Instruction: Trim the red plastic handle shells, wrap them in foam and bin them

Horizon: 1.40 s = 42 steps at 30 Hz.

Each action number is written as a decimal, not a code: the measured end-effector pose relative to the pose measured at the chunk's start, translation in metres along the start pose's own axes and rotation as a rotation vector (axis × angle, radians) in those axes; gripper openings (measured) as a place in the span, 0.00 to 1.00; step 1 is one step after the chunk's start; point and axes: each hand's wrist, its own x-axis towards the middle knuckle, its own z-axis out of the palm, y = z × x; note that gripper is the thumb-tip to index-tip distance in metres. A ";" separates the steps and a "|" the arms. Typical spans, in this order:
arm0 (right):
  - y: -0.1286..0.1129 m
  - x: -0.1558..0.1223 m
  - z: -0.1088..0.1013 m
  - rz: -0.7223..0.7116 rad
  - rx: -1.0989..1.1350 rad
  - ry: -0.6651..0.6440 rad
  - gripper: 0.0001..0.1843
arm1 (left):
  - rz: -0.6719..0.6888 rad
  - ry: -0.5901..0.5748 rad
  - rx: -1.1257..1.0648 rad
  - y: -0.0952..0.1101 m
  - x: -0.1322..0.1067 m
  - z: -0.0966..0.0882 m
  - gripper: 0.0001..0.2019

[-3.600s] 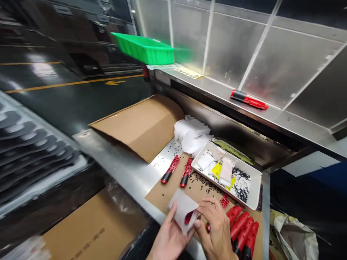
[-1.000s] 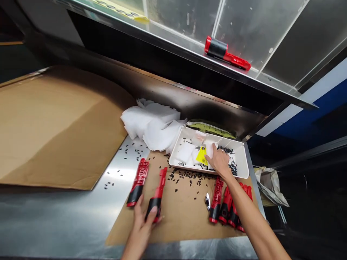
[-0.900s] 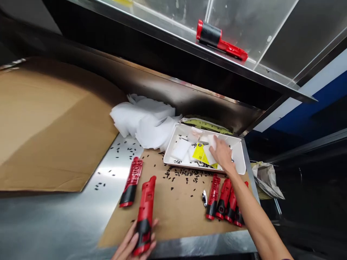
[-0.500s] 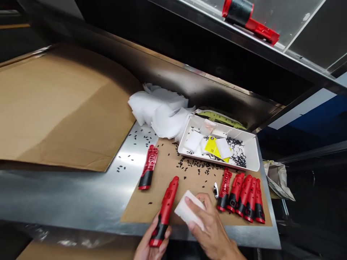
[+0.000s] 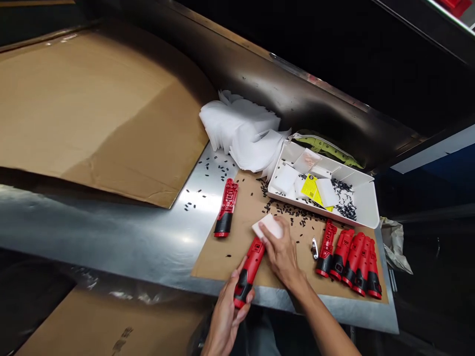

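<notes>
My left hand (image 5: 227, 301) is wrapped round the black lower end of a red and black tool housing (image 5: 251, 269), which tilts up to the right over the table's front edge. In my right hand (image 5: 279, 249) is a white sponge block (image 5: 267, 226), pressed at the housing's upper end and covering its tip. Another red and black housing half (image 5: 226, 210) lies alone to the left on the brown paper, its ribbed inside facing up. Several more housings (image 5: 352, 259) stand in a row at the right, with a small silver clipper-like tool (image 5: 314, 248) beside them.
Behind my hands sits a white tray (image 5: 373, 202) with white blocks, a yellow label and small black pieces. Black bits (image 5: 297, 213) are strewn before it. White sheets (image 5: 245, 128) are heaped at the back; a large cardboard piece (image 5: 111, 113) covers the left.
My right hand has brought the white sponge block up and left onto the housing's upper end. My left hand still grips the housing. The view has shifted, so the table appears farther right.
</notes>
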 end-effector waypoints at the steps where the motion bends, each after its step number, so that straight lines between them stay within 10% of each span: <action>1: 0.000 0.001 0.000 0.022 0.002 0.017 0.22 | 0.002 -0.001 0.001 0.000 0.000 0.000 0.32; 6: -0.002 -0.004 -0.003 -0.148 0.067 -0.108 0.26 | -0.003 0.021 0.007 0.001 0.001 -0.002 0.28; 19: -0.011 -0.007 -0.011 -0.051 -0.001 -0.134 0.22 | 0.033 0.032 0.005 -0.004 0.007 -0.002 0.19; 30: -0.008 0.020 0.001 -0.023 0.184 -0.074 0.21 | -0.381 -0.075 -0.210 0.038 0.009 -0.011 0.27; 42: -0.010 0.017 -0.002 -0.150 0.208 -0.159 0.20 | -0.437 -0.111 -0.314 0.036 0.014 -0.018 0.25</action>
